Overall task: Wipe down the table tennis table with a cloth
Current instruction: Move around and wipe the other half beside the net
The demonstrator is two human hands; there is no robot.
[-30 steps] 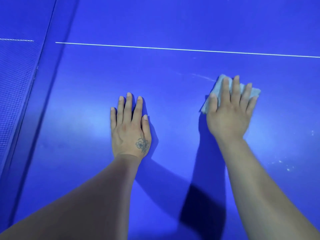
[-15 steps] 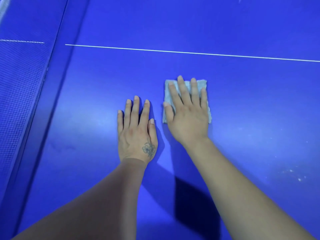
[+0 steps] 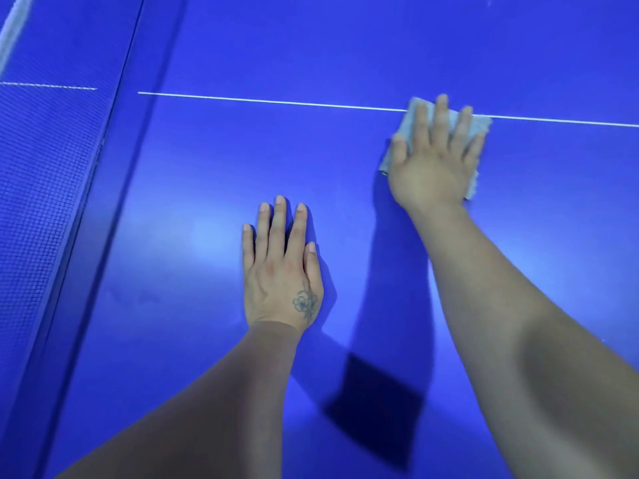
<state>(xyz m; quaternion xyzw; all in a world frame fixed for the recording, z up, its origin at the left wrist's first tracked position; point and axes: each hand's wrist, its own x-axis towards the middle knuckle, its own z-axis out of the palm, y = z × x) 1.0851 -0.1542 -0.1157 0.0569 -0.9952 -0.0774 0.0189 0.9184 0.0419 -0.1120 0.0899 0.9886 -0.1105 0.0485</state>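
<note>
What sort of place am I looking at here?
Most likely a games or sports room: the blue table tennis table carries a thin white line and a mesh net at the left. The room itself is out of view.

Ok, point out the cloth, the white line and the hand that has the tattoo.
cloth (image 3: 479, 127), head view, bare right corner beyond the fingertips.
white line (image 3: 276, 102), head view, stretch left of the cloth.
left hand (image 3: 281, 274), head view, back of the hand above the tattoo.
</note>
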